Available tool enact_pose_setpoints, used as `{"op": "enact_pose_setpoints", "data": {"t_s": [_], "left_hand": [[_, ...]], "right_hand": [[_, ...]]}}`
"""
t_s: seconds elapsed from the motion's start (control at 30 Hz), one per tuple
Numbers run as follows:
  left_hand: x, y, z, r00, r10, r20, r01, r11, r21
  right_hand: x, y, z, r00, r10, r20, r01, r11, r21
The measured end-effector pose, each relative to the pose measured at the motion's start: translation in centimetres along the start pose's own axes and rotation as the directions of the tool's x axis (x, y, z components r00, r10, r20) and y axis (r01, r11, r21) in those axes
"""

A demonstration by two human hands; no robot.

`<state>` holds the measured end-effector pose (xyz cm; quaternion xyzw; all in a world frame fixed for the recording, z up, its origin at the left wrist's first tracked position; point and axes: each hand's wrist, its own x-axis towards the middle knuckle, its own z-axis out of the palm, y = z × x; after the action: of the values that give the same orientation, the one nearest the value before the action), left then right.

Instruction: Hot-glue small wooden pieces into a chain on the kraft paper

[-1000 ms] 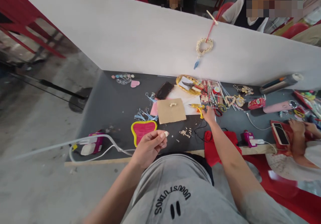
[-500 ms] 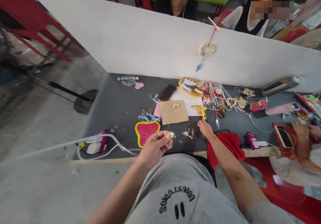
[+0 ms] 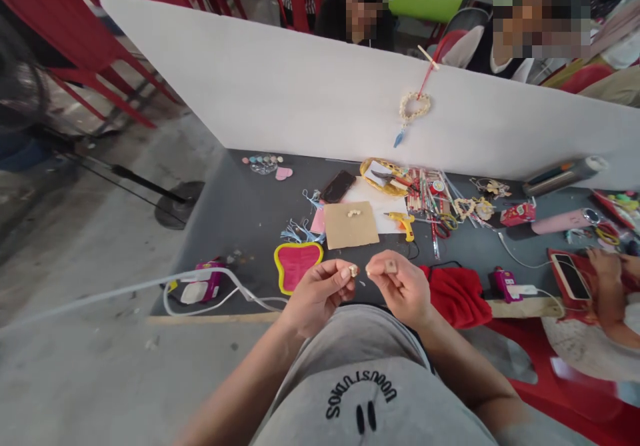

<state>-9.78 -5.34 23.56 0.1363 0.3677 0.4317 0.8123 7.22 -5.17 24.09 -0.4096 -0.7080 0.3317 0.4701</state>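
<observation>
My left hand is closed, pinching a small cluster of cream-coloured pieces between thumb and fingertips. Close to its right, my right hand pinches a tiny cream piece; a beige patch like a plaster shows on one finger. A gap separates the two held bits. Beyond my hands, a tan card bears a short curved row of cream pieces. A yellow glue gun lies on white paper to the card's right. My right hand covers the spot where loose cream pieces lay.
A pink tray with a yellow rim, blue tassels and a black phone lie left of centre. Scissors and sticks are at right. A heart-shaped ornament hangs on the white partition. Another person's hands rest far right.
My right hand has come from just below the glue gun down and left, beside my left hand, and now pinches a tiny cream piece. My left hand keeps its cluster. The view has shifted slightly.
</observation>
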Motion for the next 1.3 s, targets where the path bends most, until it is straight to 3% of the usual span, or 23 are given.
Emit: {"op": "enact_pose_setpoints", "data": {"t_s": [0.2,0.77,1.03,1.3], "left_hand": [[-0.3,0.0,0.1,1.000,0.007,0.018,-0.007,1.000,-0.004],[0.1,0.2,-0.4,1.000,0.002,-0.017,0.000,0.992,0.126],[0.1,0.3,-0.3,1.000,0.004,-0.017,-0.001,0.987,0.161],[0.1,0.2,-0.2,1.000,0.025,0.000,-0.024,0.984,0.175]], "right_hand": [[0.6,-0.8,0.2,0.997,-0.078,0.026,0.079,0.995,-0.053],[0.9,-0.5,0.2,0.997,-0.019,0.073,0.025,0.997,-0.075],[0.4,0.3,0.1,0.992,-0.093,0.090,0.099,0.993,-0.068],[0.3,0.1,0.0,0.992,-0.087,0.089,0.092,0.994,-0.065]]}}
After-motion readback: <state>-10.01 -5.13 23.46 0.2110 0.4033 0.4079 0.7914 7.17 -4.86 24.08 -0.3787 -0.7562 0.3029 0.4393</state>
